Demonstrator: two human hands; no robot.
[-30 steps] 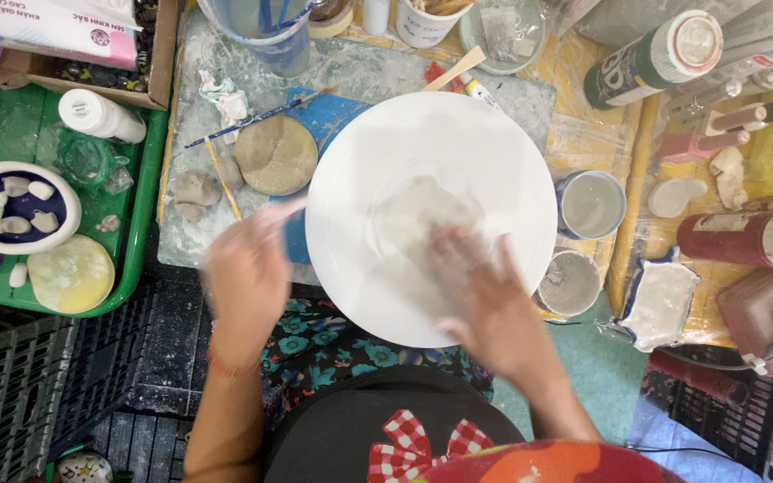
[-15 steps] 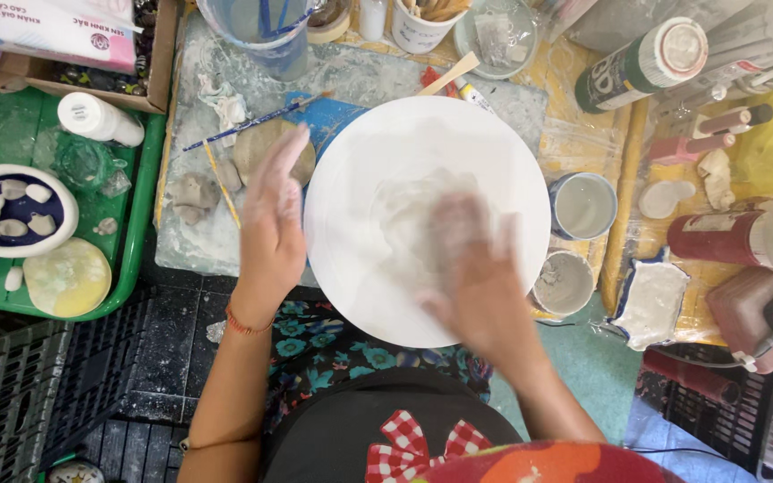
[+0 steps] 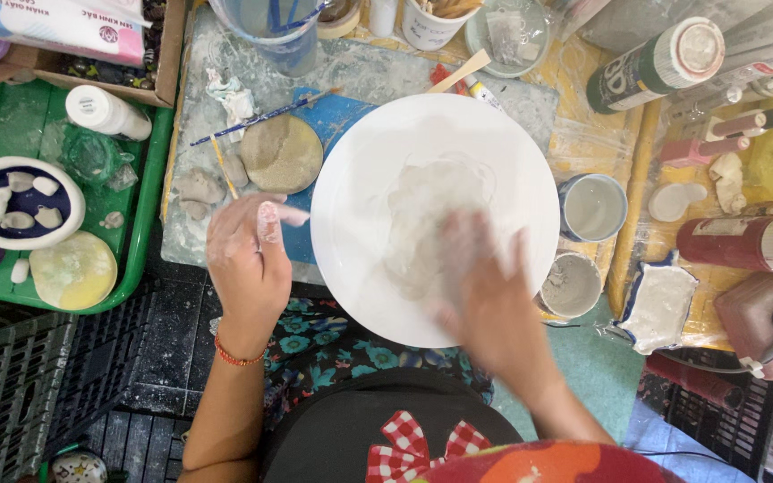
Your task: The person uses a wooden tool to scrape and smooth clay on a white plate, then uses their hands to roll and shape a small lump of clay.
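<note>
The fingers (image 3: 480, 255) of the right hand (image 3: 485, 304) are spread flat (blurred) on the pale clay sheet (image 3: 427, 219) inside the white plate (image 3: 360, 197). The left hand (image 3: 248, 259) is held loosely open beside the rim, gripping nothing. The clay is judged soft and easily torn, best lifted by its edge

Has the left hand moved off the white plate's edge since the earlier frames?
Yes. The left hand has drawn left, away from the white plate, and is now just clear of its rim.
</note>
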